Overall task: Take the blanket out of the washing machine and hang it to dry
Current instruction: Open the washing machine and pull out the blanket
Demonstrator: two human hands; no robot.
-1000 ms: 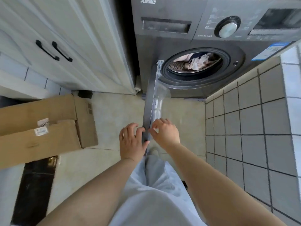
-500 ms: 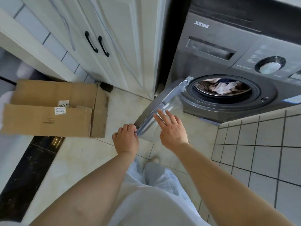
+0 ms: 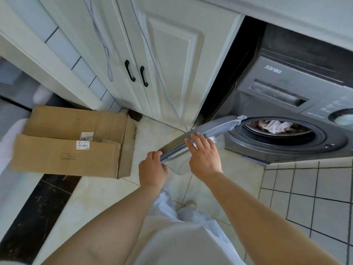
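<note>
A dark grey front-loading washing machine [image 3: 282,104] stands at the right under a counter. Its round door [image 3: 214,129] is swung wide open to the left. Inside the drum lies the blanket [image 3: 275,126], a crumpled pink and white cloth, only partly visible. My left hand [image 3: 152,170] grips the door's outer edge with curled fingers. My right hand [image 3: 204,155] rests flat on the door's inner side, fingers straight.
White cabinet doors [image 3: 172,60] with black handles stand left of the machine. Two cardboard boxes [image 3: 76,142] lie on the beige tiled floor at the left. A white tiled wall [image 3: 315,197] rises at the right. My legs in light trousers are below.
The door has swung further open to the left with both hands on it. My view has turned left, so the machine now sits at the right.
</note>
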